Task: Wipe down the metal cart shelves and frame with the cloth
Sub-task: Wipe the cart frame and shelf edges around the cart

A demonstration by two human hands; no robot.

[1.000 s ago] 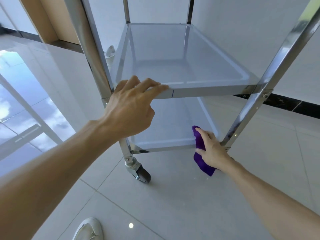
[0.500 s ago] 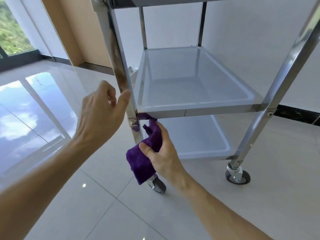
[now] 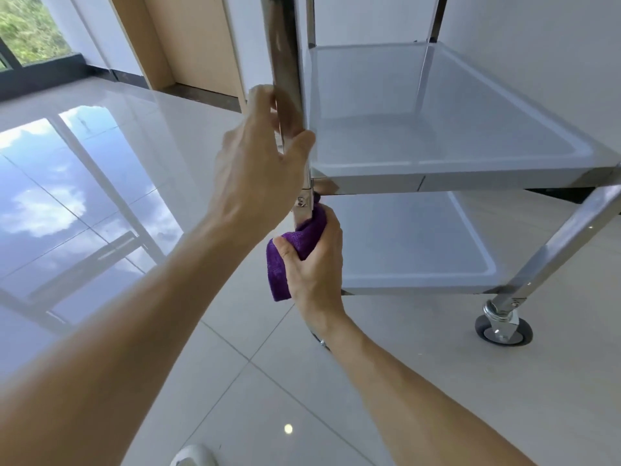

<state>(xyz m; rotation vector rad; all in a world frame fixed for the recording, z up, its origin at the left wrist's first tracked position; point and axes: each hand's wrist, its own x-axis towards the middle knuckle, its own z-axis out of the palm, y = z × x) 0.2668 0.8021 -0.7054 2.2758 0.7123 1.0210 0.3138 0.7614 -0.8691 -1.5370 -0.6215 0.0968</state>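
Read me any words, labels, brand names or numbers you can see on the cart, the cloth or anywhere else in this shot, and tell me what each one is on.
None: no readable text shows anywhere.
Metal cart: bare shiny steel on the post, shelves and caster, no label or brand visible.
Purple cloth, gripped by the right hand: plain, no tag showing.
Left hand, floor tiles, wall and window: no writing or signs.
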